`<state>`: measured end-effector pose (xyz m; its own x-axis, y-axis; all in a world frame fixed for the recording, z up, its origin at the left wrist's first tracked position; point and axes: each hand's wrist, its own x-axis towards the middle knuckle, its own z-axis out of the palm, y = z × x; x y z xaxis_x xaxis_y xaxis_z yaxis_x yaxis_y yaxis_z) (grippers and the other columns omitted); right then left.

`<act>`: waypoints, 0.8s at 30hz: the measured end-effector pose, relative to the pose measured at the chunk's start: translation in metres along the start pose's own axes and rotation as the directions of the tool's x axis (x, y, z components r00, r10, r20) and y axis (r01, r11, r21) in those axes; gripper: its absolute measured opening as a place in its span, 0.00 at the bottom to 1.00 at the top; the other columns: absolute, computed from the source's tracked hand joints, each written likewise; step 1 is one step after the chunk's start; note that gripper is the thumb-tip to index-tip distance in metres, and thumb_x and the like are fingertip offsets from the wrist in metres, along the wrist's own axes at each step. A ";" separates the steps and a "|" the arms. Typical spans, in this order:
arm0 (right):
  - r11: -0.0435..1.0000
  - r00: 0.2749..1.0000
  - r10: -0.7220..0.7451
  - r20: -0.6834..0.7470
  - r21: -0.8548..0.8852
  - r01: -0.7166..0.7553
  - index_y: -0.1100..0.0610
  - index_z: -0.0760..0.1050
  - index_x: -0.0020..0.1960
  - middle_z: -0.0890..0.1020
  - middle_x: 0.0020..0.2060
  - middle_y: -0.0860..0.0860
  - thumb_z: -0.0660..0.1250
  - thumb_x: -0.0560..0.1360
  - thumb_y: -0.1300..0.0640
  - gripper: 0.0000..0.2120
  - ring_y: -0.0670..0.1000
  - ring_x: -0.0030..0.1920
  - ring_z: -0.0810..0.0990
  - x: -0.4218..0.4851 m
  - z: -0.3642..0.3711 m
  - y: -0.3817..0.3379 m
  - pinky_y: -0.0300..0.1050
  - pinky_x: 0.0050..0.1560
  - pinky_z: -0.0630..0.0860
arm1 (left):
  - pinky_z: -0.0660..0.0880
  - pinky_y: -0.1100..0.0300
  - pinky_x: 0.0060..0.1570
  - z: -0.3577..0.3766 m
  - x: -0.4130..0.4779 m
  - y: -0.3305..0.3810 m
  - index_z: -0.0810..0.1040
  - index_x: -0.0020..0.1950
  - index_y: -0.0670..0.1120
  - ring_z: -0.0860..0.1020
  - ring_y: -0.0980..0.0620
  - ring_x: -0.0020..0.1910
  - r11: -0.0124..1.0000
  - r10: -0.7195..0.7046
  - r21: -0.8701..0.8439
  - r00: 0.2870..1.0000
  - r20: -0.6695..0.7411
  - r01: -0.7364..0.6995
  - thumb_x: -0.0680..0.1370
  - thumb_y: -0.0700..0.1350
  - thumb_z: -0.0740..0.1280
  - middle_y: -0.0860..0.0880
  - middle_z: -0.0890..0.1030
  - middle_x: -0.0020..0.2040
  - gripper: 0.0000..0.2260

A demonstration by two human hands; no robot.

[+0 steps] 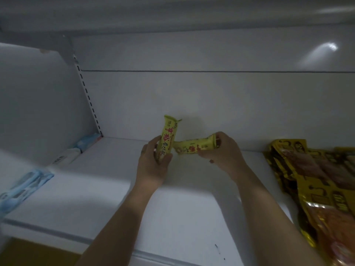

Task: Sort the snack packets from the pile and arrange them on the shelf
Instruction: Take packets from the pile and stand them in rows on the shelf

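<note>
**Two yellow packets held low by the shelf's back wall**

Your left hand (153,162) wraps the lower half of the left packet (168,137), thumb in front and fingers behind. Your right hand (224,150) grips the right packet (194,147) by its right end. Both packets sit low, just in front of the back wall (192,102), over the white shelf (115,189). Whether either one touches the shelf is hard to tell.

The left packet stands nearly upright, its long axis vertical and its crimped top tipped slightly right. The right packet lies almost level, its long axis running along the wall. Its free end points left and meets the left packet's side.

To place them well, pick one direction for both. Turning the right packet upright to match looks simplest. Set each base down against the wall, print facing you, before you loosen your fingers.

Gold packets (317,179) lie further right along the wall.
</note>
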<state>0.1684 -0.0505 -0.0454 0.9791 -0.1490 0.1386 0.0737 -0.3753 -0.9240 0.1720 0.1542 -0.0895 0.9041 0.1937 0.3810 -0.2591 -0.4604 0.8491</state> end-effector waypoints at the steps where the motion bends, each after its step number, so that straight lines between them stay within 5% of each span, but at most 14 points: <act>1: 0.999 0.999 -0.031 -0.014 0.039 0.031 0.51 0.76 0.44 0.82 0.39 0.49 0.79 0.65 0.60 0.15 0.46 0.34 0.78 0.001 -0.002 -0.001 0.45 0.35 0.77 | 0.78 0.55 0.53 0.000 0.000 0.001 0.71 0.70 0.56 0.77 0.63 0.47 1.000 0.012 -0.008 1.000 -0.013 -0.012 0.74 0.43 0.73 0.49 0.76 0.61 0.26; 4: 0.974 0.994 -0.028 -0.109 0.222 0.051 0.51 0.80 0.43 0.83 0.36 0.49 0.78 0.67 0.55 0.09 0.47 0.35 0.79 0.002 -0.004 -0.006 0.44 0.39 0.76 | 0.79 0.51 0.53 0.000 -0.001 0.000 0.72 0.69 0.58 0.78 0.56 0.50 0.998 0.050 -0.026 0.999 -0.014 -0.051 0.74 0.47 0.73 0.49 0.77 0.59 0.25; 9: 0.826 0.986 0.101 -0.134 0.564 -0.008 0.57 0.71 0.61 0.84 0.39 0.53 0.73 0.74 0.59 0.18 0.50 0.39 0.84 0.002 0.000 -0.007 0.44 0.37 0.79 | 0.79 0.51 0.51 0.006 -0.007 0.007 0.68 0.65 0.72 0.78 0.59 0.48 0.993 0.089 -0.087 0.994 0.059 -0.084 0.75 0.48 0.72 0.56 0.76 0.56 0.26; 13: 0.862 0.971 0.154 -0.180 0.505 -0.043 0.54 0.69 0.55 0.84 0.41 0.57 0.75 0.72 0.56 0.18 0.50 0.37 0.84 0.004 0.009 0.005 0.48 0.35 0.82 | 0.78 0.52 0.53 0.014 -0.013 0.009 0.70 0.69 0.67 0.77 0.59 0.46 0.991 0.112 -0.087 0.979 0.168 -0.098 0.79 0.46 0.67 0.54 0.73 0.54 0.23; 17: 0.957 0.961 0.185 -0.208 0.261 -0.127 0.50 0.72 0.47 0.82 0.44 0.52 0.78 0.67 0.48 0.17 0.54 0.44 0.84 0.007 0.031 0.024 0.56 0.46 0.82 | 0.75 0.55 0.59 0.019 -0.014 0.004 0.68 0.74 0.61 0.77 0.57 0.53 0.999 0.037 -0.005 0.950 0.311 -0.037 0.80 0.48 0.64 0.53 0.73 0.55 0.23; 20: 0.970 0.983 0.186 0.012 0.155 -0.185 0.54 0.77 0.54 0.83 0.50 0.54 0.81 0.64 0.57 0.22 0.53 0.50 0.83 0.008 0.034 0.025 0.55 0.56 0.80 | 0.77 0.64 0.51 0.018 -0.010 0.002 0.68 0.74 0.59 0.77 0.61 0.46 0.999 -0.021 -0.019 0.935 0.354 0.029 0.79 0.51 0.63 0.49 0.73 0.57 0.22; 24: 0.955 0.953 0.188 0.238 0.182 -0.234 0.56 0.71 0.68 0.80 0.59 0.55 0.81 0.60 0.68 0.39 0.54 0.59 0.80 0.004 0.032 0.024 0.57 0.61 0.77 | 0.76 0.71 0.45 0.014 -0.008 0.005 0.67 0.75 0.54 0.79 0.59 0.49 0.988 -0.085 -0.092 0.941 0.328 0.121 0.82 0.41 0.62 0.49 0.71 0.63 0.22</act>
<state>0.1800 -0.0311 -0.0786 0.9920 0.0050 -0.1263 -0.1240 -0.1566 -0.9798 0.1680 0.1386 -0.0938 0.9840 -0.0626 0.1666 -0.1779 -0.3520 0.9189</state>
